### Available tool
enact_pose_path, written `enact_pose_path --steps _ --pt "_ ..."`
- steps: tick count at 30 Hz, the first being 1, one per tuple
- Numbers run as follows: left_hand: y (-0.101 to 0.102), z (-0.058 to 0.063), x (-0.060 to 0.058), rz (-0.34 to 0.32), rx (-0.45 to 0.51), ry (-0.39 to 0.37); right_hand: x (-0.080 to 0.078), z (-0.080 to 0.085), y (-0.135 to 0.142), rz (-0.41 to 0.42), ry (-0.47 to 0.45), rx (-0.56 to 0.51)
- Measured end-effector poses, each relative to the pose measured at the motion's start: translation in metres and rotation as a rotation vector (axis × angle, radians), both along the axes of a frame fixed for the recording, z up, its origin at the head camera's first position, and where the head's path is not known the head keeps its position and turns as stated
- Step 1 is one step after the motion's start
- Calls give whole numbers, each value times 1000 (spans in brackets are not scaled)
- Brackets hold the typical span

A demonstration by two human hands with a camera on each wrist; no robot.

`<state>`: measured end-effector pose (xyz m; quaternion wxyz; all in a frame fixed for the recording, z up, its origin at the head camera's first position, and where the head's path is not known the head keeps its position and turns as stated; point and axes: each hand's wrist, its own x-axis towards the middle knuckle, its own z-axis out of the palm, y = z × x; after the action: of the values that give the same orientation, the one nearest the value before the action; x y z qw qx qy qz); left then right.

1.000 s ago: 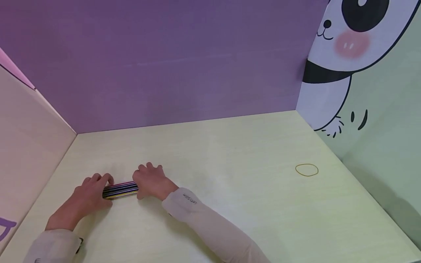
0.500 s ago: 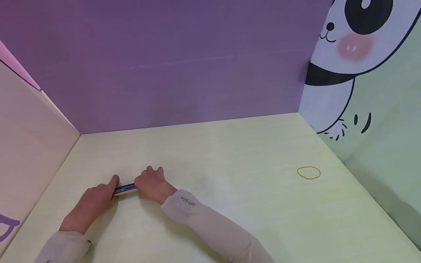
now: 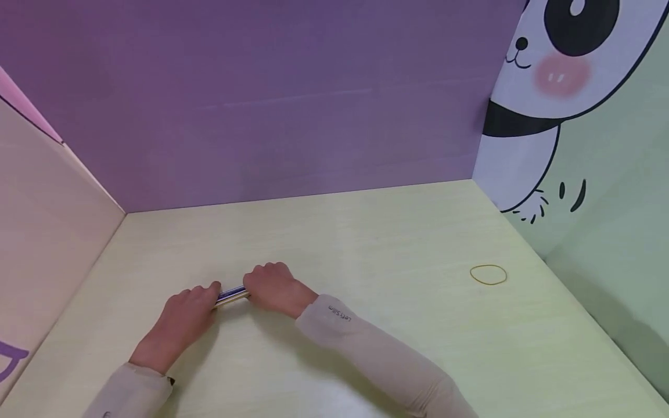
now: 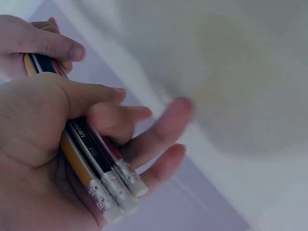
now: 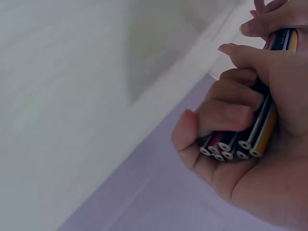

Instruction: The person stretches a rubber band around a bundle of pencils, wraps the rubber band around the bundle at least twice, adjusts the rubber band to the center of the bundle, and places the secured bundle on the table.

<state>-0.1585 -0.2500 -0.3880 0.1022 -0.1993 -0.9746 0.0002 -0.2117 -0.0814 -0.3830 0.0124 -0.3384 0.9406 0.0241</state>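
A bundle of pencils (image 3: pixel 232 296) spans the short gap between my two hands, seen in the head view. My left hand (image 3: pixel 180 322) grips the eraser end, with thumb and fingers bent round the pencils. In the left wrist view, white erasers with silver ferrules (image 4: pixel 113 192) stick out past the palm; yellow, black and dark red barrels show. My right hand (image 3: pixel 277 290) curls its fingers round the other end. Several flat, unsharpened tips (image 5: pixel 231 149) poke out below those fingers in the right wrist view. Most of the barrels are hidden by the hands.
A thin yellowish loop like a rubber band (image 3: pixel 488 284) lies on the pale tabletop (image 3: pixel 366 261) at the right. A purple panel (image 3: pixel 292 104) closes off the back. Side panels stand left and right, the right one (image 3: pixel 617 244) with a cartoon animal.
Both hands have shifted right with the pencils between them. My left hand has moved closer to the right one, so less of the bundle shows. The loop stays where it was.
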Motion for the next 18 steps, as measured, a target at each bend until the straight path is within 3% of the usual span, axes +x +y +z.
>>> enact_pose_path --steps 4,11,18 --pt "27 14 -2 -35 -33 49 3 9 32 23 44 -45" --pt "80 35 1 -185 -35 154 20 26 100 30 101 -111" --pt "129 47 0 -306 -19 131 40 36 157 -8 261 -97"
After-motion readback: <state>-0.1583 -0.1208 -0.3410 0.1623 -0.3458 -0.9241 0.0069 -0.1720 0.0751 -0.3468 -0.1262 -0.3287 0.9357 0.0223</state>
